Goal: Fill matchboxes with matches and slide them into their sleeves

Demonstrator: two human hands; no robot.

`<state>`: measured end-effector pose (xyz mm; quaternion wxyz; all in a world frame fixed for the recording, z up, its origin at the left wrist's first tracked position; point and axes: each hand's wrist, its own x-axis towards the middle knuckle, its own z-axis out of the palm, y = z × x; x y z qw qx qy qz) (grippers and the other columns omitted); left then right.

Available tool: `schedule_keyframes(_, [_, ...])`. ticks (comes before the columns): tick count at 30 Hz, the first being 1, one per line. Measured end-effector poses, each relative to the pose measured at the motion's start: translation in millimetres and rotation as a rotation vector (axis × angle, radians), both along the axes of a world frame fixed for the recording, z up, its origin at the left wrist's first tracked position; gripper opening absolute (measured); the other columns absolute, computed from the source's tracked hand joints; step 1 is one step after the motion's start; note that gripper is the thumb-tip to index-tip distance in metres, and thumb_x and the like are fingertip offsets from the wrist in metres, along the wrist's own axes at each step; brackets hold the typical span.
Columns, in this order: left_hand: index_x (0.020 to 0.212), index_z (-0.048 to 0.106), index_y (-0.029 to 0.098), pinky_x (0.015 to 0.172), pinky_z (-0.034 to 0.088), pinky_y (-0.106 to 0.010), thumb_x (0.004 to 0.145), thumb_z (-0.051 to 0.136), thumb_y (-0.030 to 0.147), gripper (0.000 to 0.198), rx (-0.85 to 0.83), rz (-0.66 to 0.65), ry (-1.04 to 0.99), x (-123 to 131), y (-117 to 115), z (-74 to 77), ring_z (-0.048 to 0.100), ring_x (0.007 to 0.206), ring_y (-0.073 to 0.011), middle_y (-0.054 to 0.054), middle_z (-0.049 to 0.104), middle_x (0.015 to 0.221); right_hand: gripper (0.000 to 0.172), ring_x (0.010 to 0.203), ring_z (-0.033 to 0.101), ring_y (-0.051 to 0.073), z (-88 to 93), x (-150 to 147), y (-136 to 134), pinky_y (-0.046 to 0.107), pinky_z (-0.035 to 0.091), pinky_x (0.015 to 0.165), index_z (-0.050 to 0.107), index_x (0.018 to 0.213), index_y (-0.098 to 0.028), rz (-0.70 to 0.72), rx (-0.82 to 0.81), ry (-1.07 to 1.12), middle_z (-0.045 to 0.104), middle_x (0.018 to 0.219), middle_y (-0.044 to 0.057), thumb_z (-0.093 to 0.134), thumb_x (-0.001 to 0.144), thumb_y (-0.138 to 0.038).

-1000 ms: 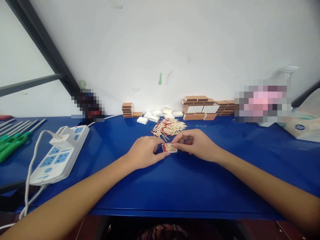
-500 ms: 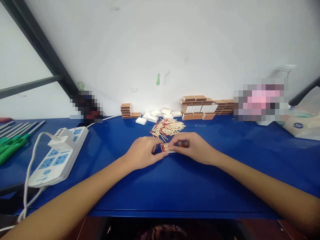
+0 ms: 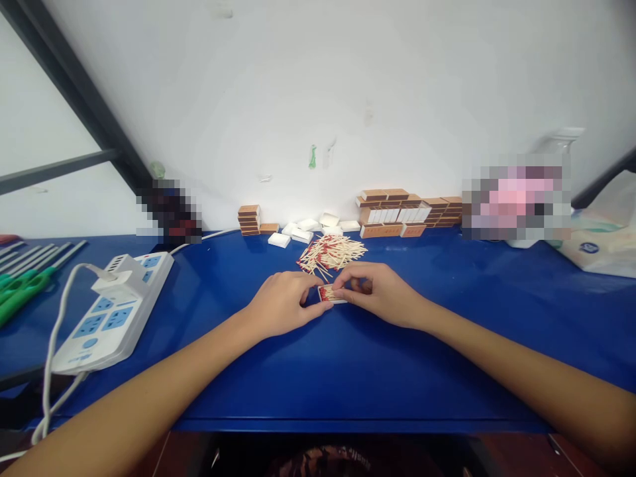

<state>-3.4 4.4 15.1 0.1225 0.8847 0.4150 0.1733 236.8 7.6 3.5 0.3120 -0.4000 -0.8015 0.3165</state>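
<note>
A small white matchbox tray (image 3: pixel 339 302) lies on the blue tabletop between my hands, with red-headed matches (image 3: pixel 327 292) in it. My left hand (image 3: pixel 281 303) grips the tray's left end, thumb at the near side and fingers at the far side. My right hand (image 3: pixel 385 293) is closed over the tray's right part, thumb and forefinger pinched on the matches there. How many it pinches is hidden. Just beyond the tray is a heap of loose matches (image 3: pixel 335 252), and behind that lie several white trays (image 3: pixel 307 225).
Stacked brown matchboxes (image 3: pixel 392 215) stand against the wall, with a smaller stack (image 3: pixel 249 220) further left. A white power strip (image 3: pixel 106 324) with a cable lies at left, near green-handled tools (image 3: pixel 24 285). A plastic pack (image 3: pixel 596 242) sits at right.
The view has shifted very slightly. Both hands stay at the tray in nearly the same pose, with no clear movement of the matches.
</note>
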Motion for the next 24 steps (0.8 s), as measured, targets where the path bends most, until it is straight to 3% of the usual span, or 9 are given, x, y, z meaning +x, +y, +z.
schedule_keyframes(9, [0.106, 0.078, 0.025, 0.058, 0.030, -0.028, 0.096, 0.068, 0.052, 0.030, 0.012, 0.006, -0.013, -1, -1, -1.6, 0.056, 0.060, -0.0140, 0.003, 0.064, 0.068, 0.027, 0.070, 0.051, 0.014, 2.9, 1, 0, 0.030, 0.043, 0.064, 0.079, 0.091, -0.023, 0.055, 0.071, -0.052, 0.062, 0.092, 0.004, 0.070, 0.097, -0.048])
schedule_keyframes(15, [0.108, 0.077, 0.024, 0.059, 0.031, -0.028, 0.096, 0.068, 0.049, 0.029, 0.025, 0.004, 0.005, 0, -1, -1.4, 0.057, 0.062, -0.0144, 0.002, 0.065, 0.070, 0.020, 0.062, 0.050, 0.013, 3.7, 8, 7, 0.029, 0.042, 0.060, 0.077, 0.089, -0.023, 0.027, 0.224, -0.078, 0.064, 0.079, 0.002, 0.069, 0.098, -0.039])
schedule_keyframes(17, [0.109, 0.077, 0.024, 0.060, 0.032, -0.028, 0.096, 0.069, 0.047, 0.027, 0.030, 0.009, 0.018, 0, -1, -0.9, 0.057, 0.063, -0.0146, 0.003, 0.065, 0.070, 0.016, 0.060, 0.052, 0.014, 5.8, 21, 20, 0.029, 0.042, 0.059, 0.077, 0.090, -0.022, -0.103, 0.307, -0.053, 0.065, 0.073, 0.001, 0.069, 0.096, -0.035])
schedule_keyframes(20, [0.109, 0.077, 0.024, 0.060, 0.033, -0.028, 0.096, 0.068, 0.047, 0.028, 0.031, 0.007, 0.031, 0, -2, -0.5, 0.056, 0.063, -0.0149, 0.002, 0.064, 0.070, 0.010, 0.060, 0.055, 0.015, 11.2, 57, 48, 0.029, 0.043, 0.061, 0.077, 0.086, -0.021, -0.612, 0.331, 0.089, 0.066, 0.069, 0.000, 0.076, 0.087, -0.031])
schedule_keyframes(21, [0.109, 0.077, 0.023, 0.060, 0.033, -0.028, 0.097, 0.068, 0.048, 0.029, 0.032, 0.005, 0.035, 0, -2, -0.5, 0.057, 0.063, -0.0151, 0.002, 0.064, 0.071, 0.011, 0.059, 0.055, 0.015, 13.0, 71, 57, 0.029, 0.042, 0.060, 0.077, 0.088, -0.019, -0.720, 0.327, 0.119, 0.064, 0.066, 0.001, 0.076, 0.087, -0.030])
schedule_keyframes(24, [0.110, 0.077, 0.023, 0.060, 0.033, -0.028, 0.097, 0.067, 0.048, 0.030, 0.037, 0.001, 0.042, 0, -2, -0.6, 0.057, 0.063, -0.0153, 0.001, 0.065, 0.072, 0.015, 0.057, 0.055, 0.016, 16.5, 113, 79, 0.031, 0.044, 0.061, 0.076, 0.096, -0.012, -0.934, 0.300, 0.176, 0.063, 0.065, 0.003, 0.071, 0.091, -0.024])
